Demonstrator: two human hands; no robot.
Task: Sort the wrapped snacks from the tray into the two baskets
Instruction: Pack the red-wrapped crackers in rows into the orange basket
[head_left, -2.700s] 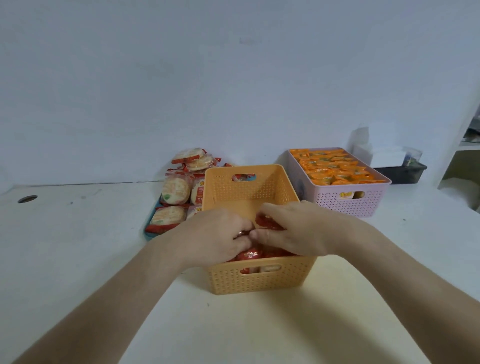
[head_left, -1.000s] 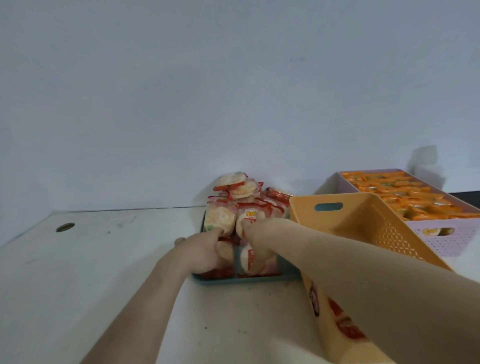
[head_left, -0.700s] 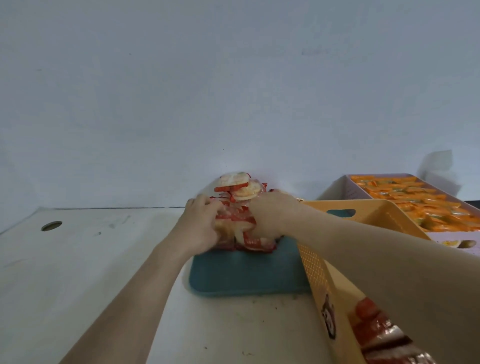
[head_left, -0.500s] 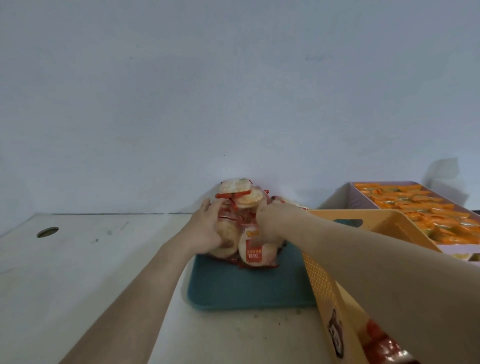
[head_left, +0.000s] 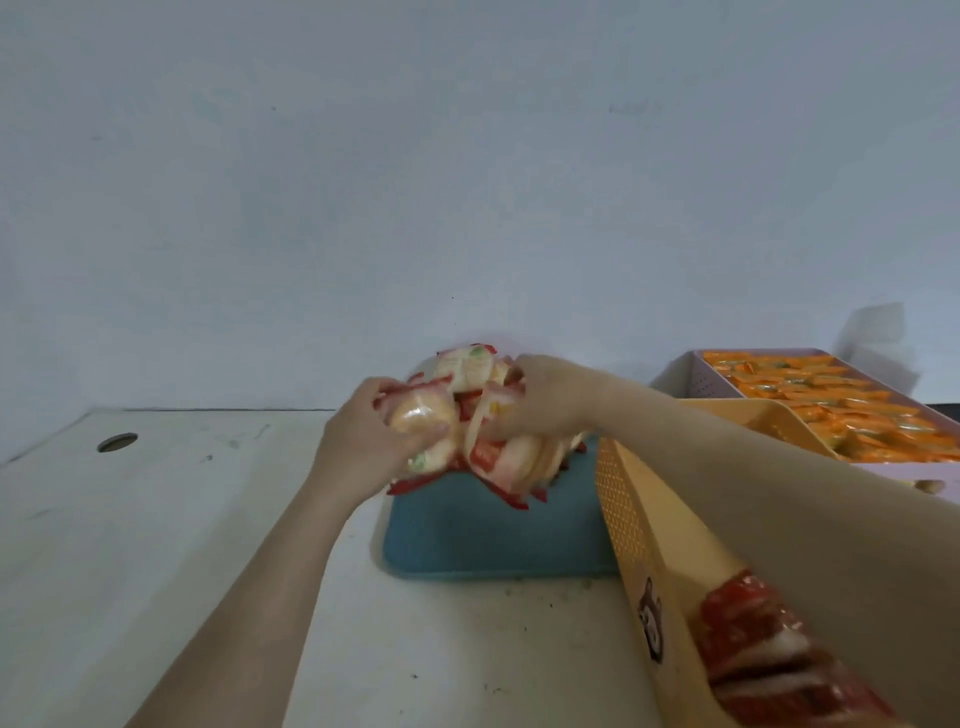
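Observation:
Between both hands I hold a bunch of round rice-cracker snacks in clear wrappers with red ends (head_left: 467, 421), lifted above the far part of the teal tray (head_left: 493, 540). My left hand (head_left: 369, 436) clasps the bunch from the left, my right hand (head_left: 550, 400) from the right. The near part of the tray lies bare. The orange basket (head_left: 639, 525) stands right of the tray, under my right forearm, with red-wrapped snacks (head_left: 763, 660) inside. Behind it the pink basket (head_left: 691, 371) is filled with orange-wrapped snacks (head_left: 831, 400).
The white table (head_left: 156, 545) has a round cable hole (head_left: 117, 442) at far left. A plain pale wall rises close behind the tray. A white box-like object (head_left: 878, 332) stands behind the pink basket.
Both hands left the orange basket, reached to the tray, gathered the pile of rice-cracker snacks and raised it off the tray. The tray's surface now shows bare.

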